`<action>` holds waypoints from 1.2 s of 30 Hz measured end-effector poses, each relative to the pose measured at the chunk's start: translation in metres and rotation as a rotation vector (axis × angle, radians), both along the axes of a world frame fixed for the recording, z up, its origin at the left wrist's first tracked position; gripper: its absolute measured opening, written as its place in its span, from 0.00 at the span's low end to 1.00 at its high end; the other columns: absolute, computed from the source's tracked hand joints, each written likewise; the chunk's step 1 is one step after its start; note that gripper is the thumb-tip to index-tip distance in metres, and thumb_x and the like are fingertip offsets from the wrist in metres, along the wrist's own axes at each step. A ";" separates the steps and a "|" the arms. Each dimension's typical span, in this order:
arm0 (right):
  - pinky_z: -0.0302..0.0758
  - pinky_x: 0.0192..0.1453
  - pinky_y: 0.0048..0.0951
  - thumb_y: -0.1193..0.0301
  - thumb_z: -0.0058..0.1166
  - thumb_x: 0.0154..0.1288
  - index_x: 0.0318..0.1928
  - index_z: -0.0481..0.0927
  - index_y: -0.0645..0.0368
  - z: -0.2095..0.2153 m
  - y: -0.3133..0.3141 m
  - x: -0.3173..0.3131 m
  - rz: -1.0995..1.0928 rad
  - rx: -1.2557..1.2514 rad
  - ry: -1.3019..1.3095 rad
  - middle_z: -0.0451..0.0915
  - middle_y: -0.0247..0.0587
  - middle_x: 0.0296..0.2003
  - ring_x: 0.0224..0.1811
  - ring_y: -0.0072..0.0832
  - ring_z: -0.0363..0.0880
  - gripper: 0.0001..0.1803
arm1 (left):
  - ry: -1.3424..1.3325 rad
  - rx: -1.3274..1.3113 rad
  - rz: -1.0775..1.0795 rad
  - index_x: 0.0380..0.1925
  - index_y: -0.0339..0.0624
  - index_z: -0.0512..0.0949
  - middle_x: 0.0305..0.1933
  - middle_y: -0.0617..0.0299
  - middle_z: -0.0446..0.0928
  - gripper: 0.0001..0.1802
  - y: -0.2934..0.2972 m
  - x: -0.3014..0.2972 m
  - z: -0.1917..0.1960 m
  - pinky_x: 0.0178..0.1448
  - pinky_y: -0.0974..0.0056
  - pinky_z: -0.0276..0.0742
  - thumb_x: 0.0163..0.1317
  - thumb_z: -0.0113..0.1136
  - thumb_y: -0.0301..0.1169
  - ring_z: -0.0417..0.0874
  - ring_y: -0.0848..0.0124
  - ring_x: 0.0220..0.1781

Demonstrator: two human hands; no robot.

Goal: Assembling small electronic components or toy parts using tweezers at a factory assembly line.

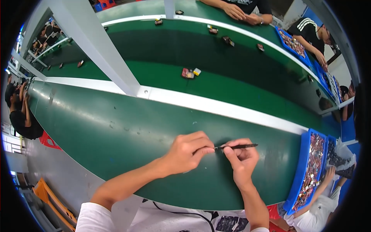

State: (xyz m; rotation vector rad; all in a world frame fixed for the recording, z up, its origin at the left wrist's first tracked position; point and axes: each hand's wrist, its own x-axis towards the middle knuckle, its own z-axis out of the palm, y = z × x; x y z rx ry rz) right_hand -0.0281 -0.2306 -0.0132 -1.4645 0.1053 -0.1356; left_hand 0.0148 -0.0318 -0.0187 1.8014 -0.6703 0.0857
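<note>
Black and slim, a pen-like tool [247,146] sits above the worktop [92,127], pinched between the thumb and fingers of the right hand [243,159]. Its thin end points toward the left hand [187,152], whose thumb and forefinger press together right at that tip; whatever they may grip there is too small to tell.

Smooth, matt green and lightly scuffed, the worktop curves away to the left. A white metal rail [216,107] edges its far side, with a thick, square-cut post [94,42] rising from it. Beyond runs a green belt [247,87] carrying small dark-red packs [188,73], spaced well apart. To the right stands a blue plastic tray [302,166] heaped with small, glinting, multicoloured pieces. Co-workers [23,121] sit around the line, and an orange frame [54,199] stands on the grey floor [79,170].
</note>
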 end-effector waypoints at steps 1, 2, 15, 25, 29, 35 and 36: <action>0.66 0.29 0.12 0.84 0.65 0.65 0.41 0.79 0.65 0.000 -0.001 -0.001 0.019 0.040 -0.014 0.87 0.41 0.37 0.25 0.07 0.70 0.08 | 0.017 -0.002 -0.007 0.32 0.36 0.84 0.34 0.59 0.82 0.03 -0.002 -0.001 -0.002 0.30 0.64 0.76 0.60 0.69 0.20 0.82 0.66 0.29; 0.67 0.30 0.12 0.83 0.65 0.66 0.43 0.78 0.65 -0.001 -0.004 -0.001 0.041 0.024 -0.018 0.87 0.42 0.37 0.26 0.08 0.71 0.09 | 0.000 -0.009 -0.014 0.33 0.37 0.84 0.34 0.60 0.82 0.02 -0.002 0.001 -0.004 0.29 0.65 0.75 0.60 0.69 0.21 0.81 0.69 0.28; 0.71 0.33 0.14 0.83 0.63 0.68 0.47 0.76 0.64 0.006 -0.010 -0.003 -0.001 0.139 0.033 0.86 0.45 0.42 0.33 0.13 0.78 0.11 | 0.086 -0.058 0.047 0.35 0.37 0.85 0.37 0.62 0.83 0.04 -0.003 0.001 -0.002 0.21 0.72 0.66 0.61 0.69 0.18 0.78 0.79 0.26; 0.76 0.39 0.16 0.83 0.63 0.68 0.47 0.76 0.64 0.005 -0.010 -0.002 0.009 0.133 0.019 0.86 0.47 0.42 0.37 0.18 0.83 0.11 | 0.104 -0.034 0.002 0.39 0.36 0.85 0.37 0.61 0.82 0.09 -0.006 0.000 0.007 0.25 0.68 0.72 0.59 0.69 0.18 0.80 0.74 0.25; 0.80 0.43 0.19 0.83 0.64 0.67 0.46 0.77 0.65 0.003 -0.011 -0.002 0.032 0.112 0.006 0.86 0.48 0.40 0.40 0.22 0.86 0.11 | 0.056 -0.044 -0.046 0.38 0.38 0.86 0.39 0.61 0.84 0.07 -0.003 0.001 0.000 0.22 0.72 0.69 0.58 0.72 0.20 0.79 0.77 0.26; 0.82 0.44 0.21 0.83 0.64 0.66 0.44 0.77 0.65 -0.001 -0.012 -0.003 0.051 0.111 -0.011 0.86 0.49 0.39 0.41 0.25 0.87 0.10 | -0.014 -0.044 -0.045 0.33 0.38 0.86 0.35 0.63 0.84 0.03 -0.005 0.002 -0.001 0.22 0.71 0.68 0.59 0.72 0.22 0.77 0.76 0.24; 0.82 0.44 0.21 0.84 0.64 0.66 0.44 0.77 0.65 -0.001 -0.013 -0.003 0.056 0.120 -0.025 0.86 0.49 0.39 0.41 0.25 0.87 0.10 | -0.019 -0.038 -0.034 0.32 0.38 0.86 0.34 0.63 0.84 0.03 -0.005 0.001 -0.001 0.22 0.70 0.68 0.60 0.72 0.22 0.77 0.76 0.23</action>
